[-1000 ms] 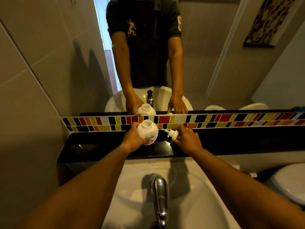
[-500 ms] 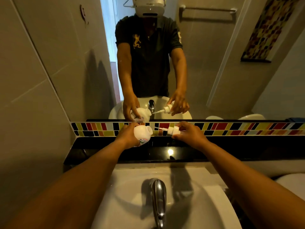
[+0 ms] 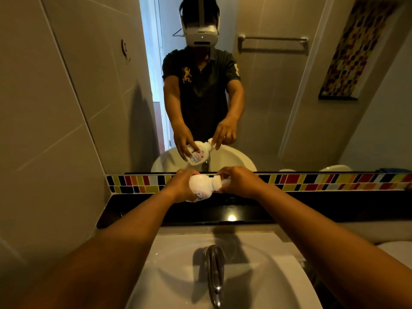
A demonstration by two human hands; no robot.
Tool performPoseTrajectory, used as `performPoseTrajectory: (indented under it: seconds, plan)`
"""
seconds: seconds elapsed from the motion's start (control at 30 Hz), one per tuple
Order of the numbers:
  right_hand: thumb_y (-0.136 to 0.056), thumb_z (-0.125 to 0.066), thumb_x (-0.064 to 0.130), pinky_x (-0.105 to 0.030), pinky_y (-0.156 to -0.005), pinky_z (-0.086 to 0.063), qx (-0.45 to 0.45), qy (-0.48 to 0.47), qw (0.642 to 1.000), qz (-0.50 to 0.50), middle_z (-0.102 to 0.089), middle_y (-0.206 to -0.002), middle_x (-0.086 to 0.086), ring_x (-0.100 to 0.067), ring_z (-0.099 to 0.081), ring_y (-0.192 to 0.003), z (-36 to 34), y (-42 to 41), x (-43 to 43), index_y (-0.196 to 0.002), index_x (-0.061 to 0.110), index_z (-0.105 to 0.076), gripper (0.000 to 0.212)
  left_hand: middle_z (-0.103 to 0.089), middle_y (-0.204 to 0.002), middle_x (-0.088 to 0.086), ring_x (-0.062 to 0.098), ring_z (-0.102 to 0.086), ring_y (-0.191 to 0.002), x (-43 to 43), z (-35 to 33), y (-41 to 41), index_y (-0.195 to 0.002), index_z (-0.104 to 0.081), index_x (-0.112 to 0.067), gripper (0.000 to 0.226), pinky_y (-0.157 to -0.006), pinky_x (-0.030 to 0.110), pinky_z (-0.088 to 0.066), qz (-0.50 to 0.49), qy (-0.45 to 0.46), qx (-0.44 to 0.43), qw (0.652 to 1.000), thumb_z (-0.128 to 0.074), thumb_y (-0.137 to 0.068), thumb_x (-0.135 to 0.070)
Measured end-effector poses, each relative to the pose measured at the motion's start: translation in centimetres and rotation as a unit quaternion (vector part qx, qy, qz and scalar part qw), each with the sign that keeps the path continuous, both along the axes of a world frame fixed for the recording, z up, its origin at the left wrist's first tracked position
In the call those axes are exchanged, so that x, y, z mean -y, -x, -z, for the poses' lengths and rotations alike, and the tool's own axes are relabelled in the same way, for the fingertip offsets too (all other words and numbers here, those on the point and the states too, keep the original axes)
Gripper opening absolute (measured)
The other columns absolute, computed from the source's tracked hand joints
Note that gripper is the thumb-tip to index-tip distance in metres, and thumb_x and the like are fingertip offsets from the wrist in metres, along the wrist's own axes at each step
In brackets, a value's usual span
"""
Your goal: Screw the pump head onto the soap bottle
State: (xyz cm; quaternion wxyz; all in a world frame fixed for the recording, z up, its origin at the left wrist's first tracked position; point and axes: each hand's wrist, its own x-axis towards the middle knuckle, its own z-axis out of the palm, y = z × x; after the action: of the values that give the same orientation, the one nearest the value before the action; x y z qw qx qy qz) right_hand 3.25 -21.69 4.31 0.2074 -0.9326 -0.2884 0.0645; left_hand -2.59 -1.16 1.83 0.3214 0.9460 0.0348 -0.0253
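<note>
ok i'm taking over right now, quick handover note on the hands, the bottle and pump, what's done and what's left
Left hand: wrapped around the soap bottle, held tilted in the air above the black ledge, neck pointing right.
Right hand: gripping the pump head, which sits at the bottle's neck.
Done: both parts picked up, pump head brought to the neck.
Left: turn the pump head until tight; whether the threads have caught cannot be told from here. Then set the bottle down.

Dim warm light, wide-angle edge distortion.
</note>
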Motion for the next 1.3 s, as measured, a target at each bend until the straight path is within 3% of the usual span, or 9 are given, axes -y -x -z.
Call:
performPoseTrajectory:
  seconds: [0.17,0.3,0.4,0.53,0.6,0.7,0.83,1.1,1.3]
  plan:
    - [-0.075,-0.082,0.031,-0.043,-0.092,-0.054,-0.004,-0.008,1.000,-0.008,-0.067,-0.124,-0.007,-0.026,-0.063,-0.108,-0.5,0.3,-0.4,-0.131,0.023,-0.058,0.061,-0.048,-0.140,0.007,0.031,-0.048,-0.129,0.1,-0.8,0.0,-0.131,-0.048,-0.023,0.070,-0.106,0.052,-0.044,0.016,0.008,0.007,1.000,-0.081,-0.071,-0.010]
    - [-0.072,-0.086,0.027,-0.035,-0.081,-0.056,-0.077,-0.102,0.991,0.044,-0.064,-0.117,-0.008,-0.022,-0.063,-0.098,-0.6,0.1,-0.3,-0.113,0.024,-0.059,0.050,-0.052,-0.136,0.007,0.030,-0.051,-0.125,-0.3,-1.1,0.0,-0.130,-0.050,-0.022,0.071,-0.104,0.052,-0.046,0.018,0.027,0.003,0.999,-0.082,-0.068,-0.009]
    - [-0.072,-0.086,0.026,-0.038,-0.085,-0.056,-0.108,-0.167,0.977,0.072,-0.061,-0.121,-0.007,-0.028,-0.062,-0.106,-0.5,0.2,-0.4,-0.122,0.020,-0.061,0.056,-0.054,-0.135,0.008,0.030,-0.053,-0.124,-0.2,-1.1,0.1,-0.130,-0.049,-0.021,0.071,-0.104,0.051,-0.047,0.016,0.047,-0.003,0.999,-0.082,-0.069,-0.008]
    - [-0.079,-0.082,0.029,-0.021,-0.054,-0.052,-0.165,-0.328,0.919,0.146,-0.065,-0.115,-0.012,-0.025,-0.068,-0.090,0.0,0.8,-0.9,-0.135,0.013,-0.051,0.066,-0.056,-0.131,0.008,0.029,-0.055,-0.120,0.0,-1.3,0.1,-0.129,-0.047,-0.022,0.070,-0.097,0.044,-0.052,-0.003,0.114,-0.005,0.994,-0.082,-0.069,-0.011]
    - [-0.086,-0.074,0.033,-0.019,-0.050,-0.048,-0.192,-0.375,0.892,0.164,-0.070,-0.104,-0.014,-0.017,-0.066,-0.074,0.3,1.3,-1.3,-0.129,0.005,-0.058,0.054,-0.056,-0.129,0.007,0.028,-0.056,-0.118,0.3,-1.6,0.1,-0.130,-0.046,-0.022,0.071,-0.088,0.038,-0.056,-0.010,0.159,-0.010,0.987,-0.082,-0.069,-0.012]
    - [-0.092,-0.067,0.031,-0.014,-0.047,-0.049,-0.226,-0.416,0.868,0.150,-0.068,-0.106,-0.011,-0.013,-0.063,-0.075,0.1,1.7,-1.8,-0.130,0.004,-0.061,0.047,-0.058,-0.125,0.006,0.027,-0.059,-0.113,0.5,-1.9,0.1,-0.130,-0.045,-0.023,0.071,-0.079,0.034,-0.060,-0.019,0.214,-0.035,0.976,-0.082,-0.070,-0.014]
    - [-0.089,-0.072,0.023,-0.008,-0.044,-0.046,-0.219,-0.391,0.885,0.127,-0.067,-0.086,-0.001,-0.009,-0.063,-0.070,-0.5,1.4,-1.4,-0.117,-0.002,-0.065,0.039,-0.062,-0.124,0.007,0.027,-0.064,-0.109,0.3,-2.0,0.0,-0.129,-0.047,-0.022,0.069,-0.082,0.040,-0.061,-0.011,0.225,-0.066,0.972,-0.083,-0.070,-0.017]
    - [-0.092,-0.065,0.031,-0.020,-0.054,-0.050,-0.261,-0.350,0.896,0.079,-0.068,-0.092,-0.005,-0.011,-0.065,-0.068,-1.1,0.1,-0.1,-0.125,0.008,-0.060,0.040,-0.063,-0.124,0.007,0.027,-0.064,-0.111,0.1,-2.7,-0.8,-0.127,-0.051,-0.023,0.065,-0.084,0.042,-0.061,0.009,0.226,-0.066,0.972,-0.082,-0.071,-0.015]
    - [-0.086,-0.066,0.053,-0.025,-0.046,-0.045,-0.161,-0.319,0.927,0.111,-0.063,-0.071,-0.001,-0.010,-0.057,-0.052,-1.4,0.2,-0.7,-0.106,0.004,-0.066,0.053,-0.063,-0.123,0.007,0.028,-0.063,-0.111,0.8,-2.7,-1.0,-0.130,-0.049,-0.022,0.067,-0.082,0.039,-0.061,0.025,0.224,-0.056,0.973,-0.081,-0.072,-0.014]
